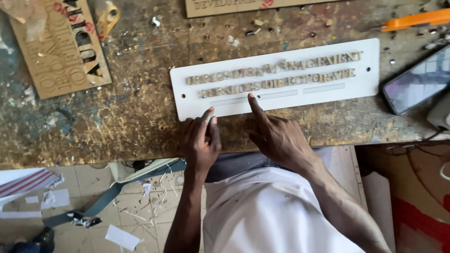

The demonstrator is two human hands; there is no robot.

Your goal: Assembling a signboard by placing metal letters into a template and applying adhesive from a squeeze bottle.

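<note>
Workbench (140, 107): a scarred, paint-spattered top strewn with chips and dust; grit under the sign could, in my judgement, rock it or mar its underside; its far and side edges run out of frame.
White sign (328, 91): a long pale plate lying flat near the bench's front edge, bearing two rows of small gold letters and a row of shallow slots beneath; since both hands press only its lower left part, a sideways push could skew it or slide it toward the edge.
Gold letters (274, 77): they look set into or onto the plate; whether they are fixed or loose cannot be told; a stray brush of a finger might shift a loose one out of line.
Right hand (276, 136): index finger stretched out, tip pressing the sign just under the lower row; other fingers curled, holding nothing.
Left hand (201, 140): fingers bunched at the sign's lower left edge, thumb tip on the plate; whether something small is pinched there I cannot tell, as the fingers hide it.
Brown stencil board (61, 47): cut-out lettering, lying at the upper left, well apart from the sign; partly cropped.
Phone (417, 82): at the right, near the sign's end, screen blurred; cut off by the frame.
Orange tool (415, 19): top right, only part in view; its kind is unclear.
</note>
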